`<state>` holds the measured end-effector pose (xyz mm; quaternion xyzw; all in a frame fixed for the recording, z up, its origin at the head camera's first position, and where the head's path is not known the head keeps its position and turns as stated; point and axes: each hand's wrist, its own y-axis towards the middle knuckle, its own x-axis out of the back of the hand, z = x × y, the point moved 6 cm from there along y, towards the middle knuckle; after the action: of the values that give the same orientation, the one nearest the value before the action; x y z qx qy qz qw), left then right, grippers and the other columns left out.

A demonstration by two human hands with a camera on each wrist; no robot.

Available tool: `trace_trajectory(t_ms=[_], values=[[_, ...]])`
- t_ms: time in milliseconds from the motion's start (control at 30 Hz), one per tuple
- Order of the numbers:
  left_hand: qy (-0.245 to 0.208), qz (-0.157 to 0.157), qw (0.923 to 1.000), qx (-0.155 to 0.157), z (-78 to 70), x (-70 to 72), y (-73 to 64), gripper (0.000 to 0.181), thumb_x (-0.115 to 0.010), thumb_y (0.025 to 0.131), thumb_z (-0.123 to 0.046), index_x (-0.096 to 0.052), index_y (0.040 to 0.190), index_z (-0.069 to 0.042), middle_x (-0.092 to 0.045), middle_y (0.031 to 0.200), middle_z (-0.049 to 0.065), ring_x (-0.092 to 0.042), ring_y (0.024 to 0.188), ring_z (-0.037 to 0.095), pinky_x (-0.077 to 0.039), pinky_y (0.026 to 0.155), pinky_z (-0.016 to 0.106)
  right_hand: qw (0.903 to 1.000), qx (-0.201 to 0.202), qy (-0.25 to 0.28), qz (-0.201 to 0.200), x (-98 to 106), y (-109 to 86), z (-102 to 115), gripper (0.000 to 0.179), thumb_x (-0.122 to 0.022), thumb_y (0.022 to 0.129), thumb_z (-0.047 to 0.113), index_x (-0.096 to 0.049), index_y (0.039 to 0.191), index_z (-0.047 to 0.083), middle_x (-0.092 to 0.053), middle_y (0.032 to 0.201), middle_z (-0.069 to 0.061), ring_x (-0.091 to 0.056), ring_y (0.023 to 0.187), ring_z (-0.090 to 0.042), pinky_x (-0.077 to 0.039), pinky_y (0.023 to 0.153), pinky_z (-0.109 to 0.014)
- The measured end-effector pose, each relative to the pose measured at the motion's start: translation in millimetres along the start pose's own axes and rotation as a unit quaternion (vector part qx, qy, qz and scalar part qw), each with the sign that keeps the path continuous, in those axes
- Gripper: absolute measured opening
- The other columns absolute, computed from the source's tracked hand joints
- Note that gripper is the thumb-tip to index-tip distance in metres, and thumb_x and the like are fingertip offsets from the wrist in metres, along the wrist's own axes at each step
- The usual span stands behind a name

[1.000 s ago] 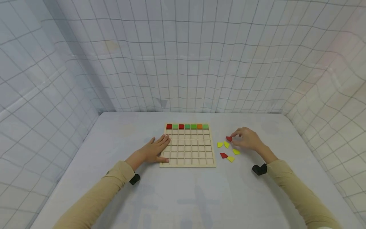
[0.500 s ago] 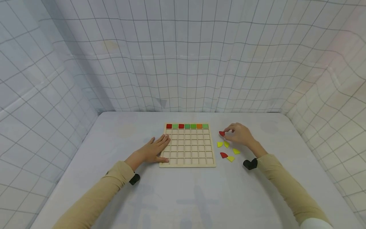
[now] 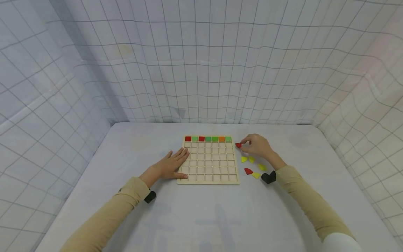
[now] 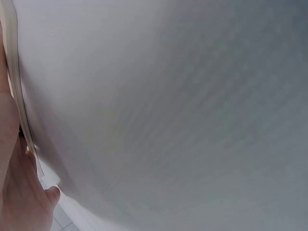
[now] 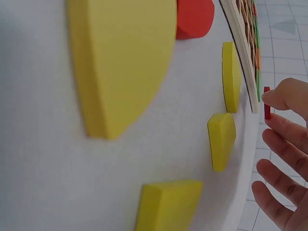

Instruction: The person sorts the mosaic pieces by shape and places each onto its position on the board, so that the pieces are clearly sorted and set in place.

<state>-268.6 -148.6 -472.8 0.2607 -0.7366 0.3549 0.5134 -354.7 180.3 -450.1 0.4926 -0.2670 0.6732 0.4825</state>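
A square wooden grid board [image 3: 209, 182] lies on the table, its far row filled with red, green and orange square tiles [image 3: 208, 139]. My left hand [image 3: 170, 165] rests with spread fingers on the board's left edge. Just off the board's upper right side, my right hand [image 3: 256, 144] pinches a red quarter-circle piece [image 3: 238, 145] between thumb and finger. The right wrist view shows that red piece [image 5: 267, 103] edge-on in the pinch, the other fingers loosely bent. The left wrist view catches only part of the left hand [image 4: 29, 197] and the board's edge.
Right of the board lie several yellow pieces [image 3: 244, 159] and another red quarter-circle piece [image 3: 248, 171], touching or close to one yellow piece [image 3: 256, 175]. White grid-patterned curtains [image 3: 201, 70] stand behind the table and along both sides.
My right hand has moved left and slightly away from me, carrying the red quarter-circle piece from beyond the yellow pieces to beside the board. The left hand stays on the board.
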Motion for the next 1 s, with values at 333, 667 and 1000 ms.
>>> trace_trajectory(t_ms=[333,667,1000], values=[[-0.003,0.005,1.0000,-0.001,0.2,-0.3,0.4,0.098,-0.055,0.090,-0.058,-0.006,0.155,-0.003,0.001,0.162,0.015,0.001,0.150,0.034,-0.006,0.116,0.062,0.9999,0.010,-0.004,0.004,-6,11.6,12,0.026,-0.072,0.080,0.029,-0.077,0.099,0.011,-0.072,0.099,-0.005,-0.060,0.082,-0.019,-0.049,0.067,-0.031],[0.002,0.008,1.0000,-0.001,0.1,-0.7,1.3,0.098,-0.055,0.090,-0.059,-0.007,0.155,-0.004,0.001,0.162,0.015,0.001,0.150,0.033,-0.008,0.116,0.062,0.9997,0.021,-0.008,0.002,-10,18.8,19,0.028,-0.072,0.081,0.030,-0.076,0.100,0.010,-0.073,0.098,-0.005,-0.062,0.080,-0.019,-0.051,0.066,-0.032],[0.001,0.008,1.0000,0.001,1.2,-1.7,1.9,0.099,-0.054,0.089,-0.060,-0.006,0.155,-0.004,0.002,0.162,0.015,0.002,0.150,0.033,-0.007,0.116,0.062,0.9995,0.018,-0.018,0.016,-17,25.3,22,0.030,-0.072,0.082,0.030,-0.076,0.103,0.009,-0.072,0.100,-0.006,-0.063,0.086,-0.021,-0.052,0.071,-0.034]])
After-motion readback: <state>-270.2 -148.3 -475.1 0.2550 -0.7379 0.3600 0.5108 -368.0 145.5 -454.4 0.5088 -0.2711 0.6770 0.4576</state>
